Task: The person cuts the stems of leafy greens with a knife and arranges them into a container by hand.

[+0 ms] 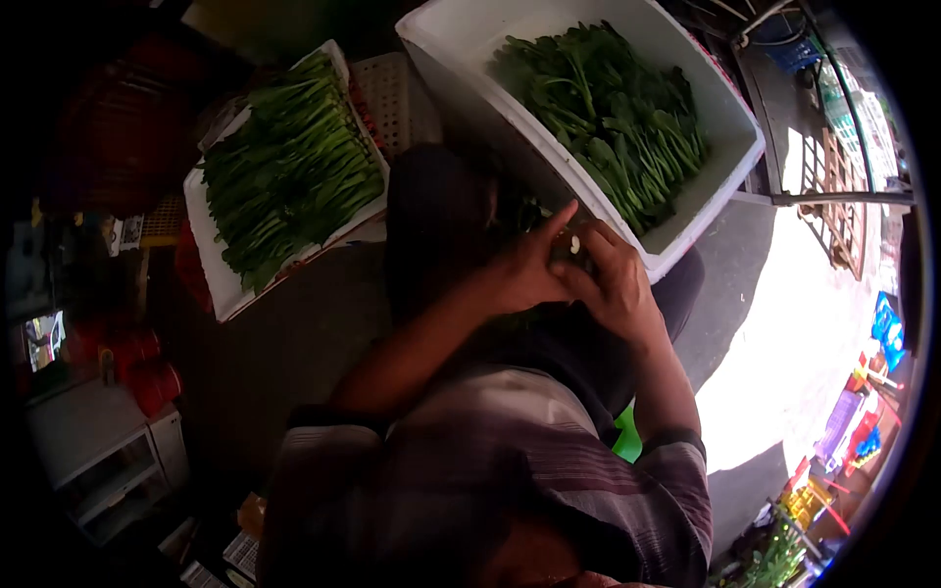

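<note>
My left hand (532, 272) and my right hand (616, 282) meet over my lap, close to the near side of a white foam box (549, 140). Between them is a bit of leafy greens with a small pale cut end (574, 243). The left index finger points up and away while its other fingers curl in. My right fingers are bent around the same spot, and their grip is partly hidden. Inside the box lies a heap of leafy greens (613, 113). Stalks of greens (294, 162) are stacked in rows on a white foam tray (203, 263) at the left.
A pale perforated crate (380, 98) stands behind the tray. White drawers (113, 456) and red containers (152, 377) are at the lower left. A metal frame (833, 199) rises on the right, with sunlit ground (774, 323) beyond and colourful goods (853, 431) at the edge.
</note>
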### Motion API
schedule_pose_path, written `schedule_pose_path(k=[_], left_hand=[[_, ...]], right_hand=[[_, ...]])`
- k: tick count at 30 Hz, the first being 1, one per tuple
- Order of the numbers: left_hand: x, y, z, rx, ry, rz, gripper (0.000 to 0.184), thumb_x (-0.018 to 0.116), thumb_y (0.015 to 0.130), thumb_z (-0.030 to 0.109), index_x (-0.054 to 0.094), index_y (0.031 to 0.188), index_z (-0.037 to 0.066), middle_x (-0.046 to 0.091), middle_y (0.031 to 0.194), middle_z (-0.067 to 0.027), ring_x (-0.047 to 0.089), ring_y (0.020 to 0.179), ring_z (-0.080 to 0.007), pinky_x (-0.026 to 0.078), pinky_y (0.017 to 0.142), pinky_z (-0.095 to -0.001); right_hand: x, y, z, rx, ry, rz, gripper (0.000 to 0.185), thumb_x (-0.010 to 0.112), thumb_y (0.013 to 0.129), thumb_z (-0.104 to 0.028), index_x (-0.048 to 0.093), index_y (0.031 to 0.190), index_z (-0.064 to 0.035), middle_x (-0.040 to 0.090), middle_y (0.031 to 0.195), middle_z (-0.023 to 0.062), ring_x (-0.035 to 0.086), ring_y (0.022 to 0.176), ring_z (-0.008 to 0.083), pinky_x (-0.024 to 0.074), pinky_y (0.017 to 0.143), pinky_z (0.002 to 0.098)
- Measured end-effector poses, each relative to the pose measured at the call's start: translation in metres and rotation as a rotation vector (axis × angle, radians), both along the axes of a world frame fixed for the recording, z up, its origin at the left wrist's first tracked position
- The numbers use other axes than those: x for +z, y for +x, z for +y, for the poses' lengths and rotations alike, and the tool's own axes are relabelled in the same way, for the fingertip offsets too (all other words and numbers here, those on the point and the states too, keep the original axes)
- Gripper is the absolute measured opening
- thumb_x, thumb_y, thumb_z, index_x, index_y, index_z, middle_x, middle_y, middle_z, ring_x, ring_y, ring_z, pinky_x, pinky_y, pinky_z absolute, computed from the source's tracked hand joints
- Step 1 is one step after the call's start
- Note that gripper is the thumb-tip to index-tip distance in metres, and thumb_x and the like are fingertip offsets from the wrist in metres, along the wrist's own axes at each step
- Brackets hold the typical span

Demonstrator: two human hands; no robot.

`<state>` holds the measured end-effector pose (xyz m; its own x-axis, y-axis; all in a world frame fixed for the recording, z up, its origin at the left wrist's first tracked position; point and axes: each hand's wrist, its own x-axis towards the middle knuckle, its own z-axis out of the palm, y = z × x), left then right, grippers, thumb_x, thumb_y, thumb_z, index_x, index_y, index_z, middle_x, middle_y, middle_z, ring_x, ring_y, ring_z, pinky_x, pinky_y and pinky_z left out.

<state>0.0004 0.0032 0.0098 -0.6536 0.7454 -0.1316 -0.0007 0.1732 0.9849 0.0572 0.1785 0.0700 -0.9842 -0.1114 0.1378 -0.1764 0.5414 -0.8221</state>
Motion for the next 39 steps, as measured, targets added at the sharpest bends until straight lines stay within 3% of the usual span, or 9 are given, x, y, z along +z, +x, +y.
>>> schedule_pose_path(k=[8,13,19,24,26,27,34,38,39], left_hand=[[0.02,0.004,-0.034,-0.043,0.001,-0.012,0.101,0.088,0.077,0.02,0.029,0.158,0.005,0.068,0.124,-0.0164,0.067,0.112,-0.0253,0.053,0.096,-0.036],[0.05,0.0,-0.082,-0.003,-0.021,0.039,0.05,0.08,0.08,0.016,0.061,0.123,-0.001,0.071,0.091,-0.0159,0.07,0.079,-0.0249,0.054,0.077,-0.0391],[0.106,-0.051,-0.228,0.197,-0.49,0.419,0.033,0.074,0.082,0.023,0.064,0.103,0.001,0.068,0.082,-0.0191,0.068,0.075,-0.034,0.051,0.07,-0.0447],[0.13,-0.143,-0.378,0.663,-0.937,0.485,0.041,0.075,0.088,0.027,0.058,0.113,0.0,0.068,0.094,-0.0208,0.068,0.09,-0.037,0.05,0.077,-0.045],[0.126,-0.199,-0.421,0.634,-1.12,0.503,0.049,0.073,0.091,0.036,0.056,0.125,0.004,0.069,0.104,-0.0222,0.069,0.097,-0.0367,0.052,0.08,-0.0459],[0.111,-0.221,-0.439,0.623,-1.182,0.636,0.051,0.074,0.091,0.037,0.056,0.128,0.005,0.069,0.109,-0.0209,0.068,0.102,-0.0366,0.05,0.086,-0.0479],[0.053,-0.327,-0.459,0.608,-1.366,0.76,0.053,0.075,0.091,0.032,0.056,0.137,0.013,0.066,0.13,-0.0078,0.049,0.136,-0.0344,0.021,0.116,-0.0709],[0.021,-0.359,-0.473,0.641,-1.448,0.783,0.054,0.077,0.09,0.024,0.057,0.14,0.019,0.059,0.141,-0.0042,0.043,0.14,-0.0334,0.017,0.119,-0.0735],[0.011,-0.366,-0.475,0.589,-1.517,0.705,0.055,0.073,0.093,0.036,0.056,0.143,0.022,0.052,0.15,-0.0053,0.04,0.144,-0.0333,0.015,0.12,-0.0725]], right_hand=[[0.017,-0.012,-0.016,-0.123,-0.309,-0.158,0.015,0.071,0.087,-0.003,0.066,0.1,0.0027,0.067,0.082,0.009,0.06,0.067,0.0136,0.0463,0.06,0.0291],[0.029,-0.031,-0.036,-0.029,-0.337,-0.304,0.019,0.071,0.089,-0.004,0.067,0.106,0.0028,0.069,0.083,0.0057,0.058,0.066,0.0098,0.0466,0.06,0.0265],[0.038,-0.071,-0.081,0.113,-0.509,-0.208,0.037,0.072,0.095,-0.019,0.065,0.126,-0.0002,0.062,0.075,-0.0013,0.052,0.063,0.0053,0.0437,0.059,0.0211],[0.024,-0.093,-0.083,0.034,-0.49,-0.298,0.044,0.072,0.096,-0.032,0.065,0.125,0.0008,0.059,0.072,-0.0017,0.05,0.057,0.0053,0.0407,0.054,0.0215],[0.007,-0.093,-0.08,-0.013,-0.452,-0.283,0.048,0.073,0.096,-0.037,0.065,0.123,0.0024,0.06,0.072,-0.0003,0.05,0.056,0.0064,0.0408,0.053,0.023],[0.006,-0.091,-0.073,0.03,-0.386,-0.354,0.048,0.066,0.1,-0.037,0.06,0.124,0.0035,0.069,0.115,0.0138,0.052,0.055,0.0071,0.0522,0.06,0.027],[-0.008,-0.098,-0.077,-0.104,-0.263,-0.425,0.045,0.066,0.098,-0.033,0.059,0.123,0.004,0.07,0.115,0.0148,0.054,0.053,0.0091,0.0549,0.06,0.0292],[-0.018,-0.097,-0.073,-0.151,-0.217,-0.48,0.048,0.066,0.097,-0.034,0.059,0.125,0.005,0.07,0.114,0.0152,0.056,0.054,0.0102,0.0551,0.058,0.0287],[-0.023,-0.096,-0.073,-0.156,-0.219,-0.491,0.049,0.066,0.097,-0.034,0.059,0.125,0.0052,0.07,0.113,0.0152,0.056,0.054,0.0103,0.0548,0.057,0.0281]])
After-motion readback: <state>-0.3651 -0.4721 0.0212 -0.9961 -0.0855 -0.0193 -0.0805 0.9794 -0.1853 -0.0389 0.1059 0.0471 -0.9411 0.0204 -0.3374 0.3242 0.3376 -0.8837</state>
